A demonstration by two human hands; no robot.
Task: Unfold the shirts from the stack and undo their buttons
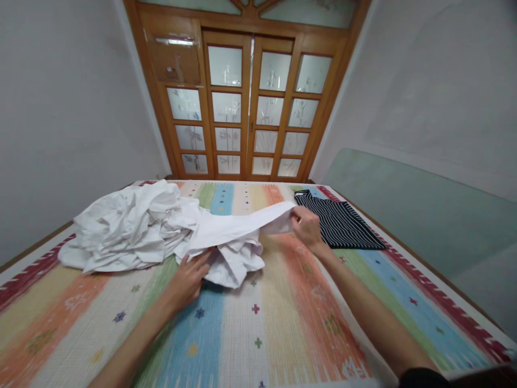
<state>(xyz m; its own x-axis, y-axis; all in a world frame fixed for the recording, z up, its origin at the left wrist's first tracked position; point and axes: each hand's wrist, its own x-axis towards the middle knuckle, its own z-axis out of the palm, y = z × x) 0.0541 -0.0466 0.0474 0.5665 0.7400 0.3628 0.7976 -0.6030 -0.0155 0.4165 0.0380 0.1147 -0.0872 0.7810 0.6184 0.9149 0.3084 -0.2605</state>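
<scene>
A white shirt (pixel 230 229), crumpled in part, lies across the middle of the striped bedspread. A long flat piece of it, which looks like a sleeve, is stretched out to the right. My right hand (pixel 306 223) is closed on the far end of that piece and lifts it a little off the bed. Lower left of it, my left hand (pixel 194 276) is closed at the cloth's near edge, its fingertips partly hidden by the fabric. Loose folds of the shirt hang between both hands. On the left the shirt meets a larger heap of white cloth (pixel 121 229); where one ends is unclear.
A folded black garment with white stripes (pixel 343 221) lies at the bed's right side. The colourful bedspread (pixel 242 334) covers the bed. A pale green headboard-like panel (pixel 424 210) stands along the right wall. Wooden doors with glass panes (pixel 246 102) are behind the bed.
</scene>
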